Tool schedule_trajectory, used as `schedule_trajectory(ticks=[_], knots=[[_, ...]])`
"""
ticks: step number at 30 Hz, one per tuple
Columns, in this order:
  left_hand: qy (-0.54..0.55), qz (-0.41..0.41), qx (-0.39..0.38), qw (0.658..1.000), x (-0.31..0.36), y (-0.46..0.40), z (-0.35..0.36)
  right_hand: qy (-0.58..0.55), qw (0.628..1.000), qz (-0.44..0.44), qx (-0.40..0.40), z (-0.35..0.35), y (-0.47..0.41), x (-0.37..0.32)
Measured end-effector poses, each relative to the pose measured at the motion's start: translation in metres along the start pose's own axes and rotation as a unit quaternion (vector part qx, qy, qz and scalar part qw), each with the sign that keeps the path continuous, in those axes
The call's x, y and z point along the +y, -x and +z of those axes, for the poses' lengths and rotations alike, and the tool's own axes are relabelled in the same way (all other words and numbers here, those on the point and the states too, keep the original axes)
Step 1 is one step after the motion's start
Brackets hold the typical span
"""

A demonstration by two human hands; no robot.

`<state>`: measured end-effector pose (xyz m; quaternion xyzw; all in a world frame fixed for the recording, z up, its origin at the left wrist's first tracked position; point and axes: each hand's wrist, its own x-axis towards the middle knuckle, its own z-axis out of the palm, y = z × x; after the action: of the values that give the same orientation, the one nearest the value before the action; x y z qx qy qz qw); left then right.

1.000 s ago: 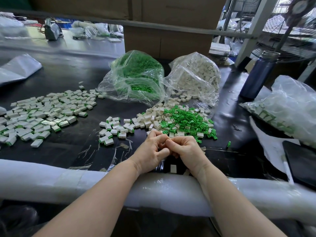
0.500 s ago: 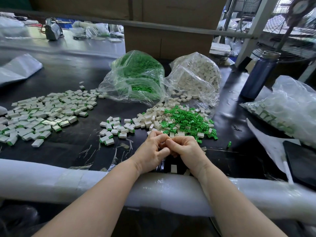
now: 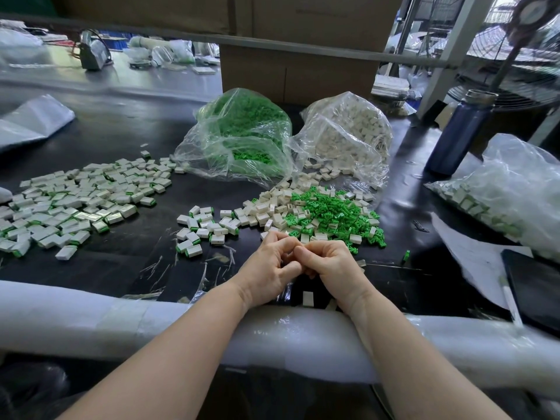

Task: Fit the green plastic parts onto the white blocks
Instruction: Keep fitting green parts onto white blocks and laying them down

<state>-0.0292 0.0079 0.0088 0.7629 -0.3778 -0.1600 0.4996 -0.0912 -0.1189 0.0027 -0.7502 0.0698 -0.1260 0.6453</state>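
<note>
Two hands, left hand (image 3: 268,272) and right hand (image 3: 331,268), fingers curled, pressed together at table edge, contents hidden; bright green plastic parts (image 3: 330,212) heaped among white blocks (image 3: 266,207) just beyond

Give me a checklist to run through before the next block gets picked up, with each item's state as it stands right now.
1. Current piece seated: cannot tell; the left hand and right hand are curled together and hide whatever is between them.
2. Hands free to reach: not ok; both are busy at the table edge.
3. Loose green parts close by: ok, a pile lies just beyond the hands.
4. Loose white blocks close by: ok, they lie beside the green pile.
5. Refill stock: ok; the green bag and white bag both hold parts.
6. Place for finished pieces: ok; the assembled pile lies to the left.
</note>
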Motion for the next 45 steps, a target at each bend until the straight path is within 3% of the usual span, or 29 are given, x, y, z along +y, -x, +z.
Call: schedule_trajectory(ticks=[21,30,45], knots=[[-0.025,-0.003,-0.005,1.0,0.0031,0.0012,-0.0011,-0.011,1.0,0.007,0.006,0.0023,0.0027,-0.006],[0.012,-0.025,0.073,0.997,-0.0009,-0.0012,-0.0028,-0.045,0.997,-0.005,0.07,0.0013,0.0018,-0.0051],[0.013,-0.031,0.072,0.997,-0.0014,-0.0003,-0.0006,0.125,0.988,-0.019,0.091,-0.0001,0.0003,-0.0038]])
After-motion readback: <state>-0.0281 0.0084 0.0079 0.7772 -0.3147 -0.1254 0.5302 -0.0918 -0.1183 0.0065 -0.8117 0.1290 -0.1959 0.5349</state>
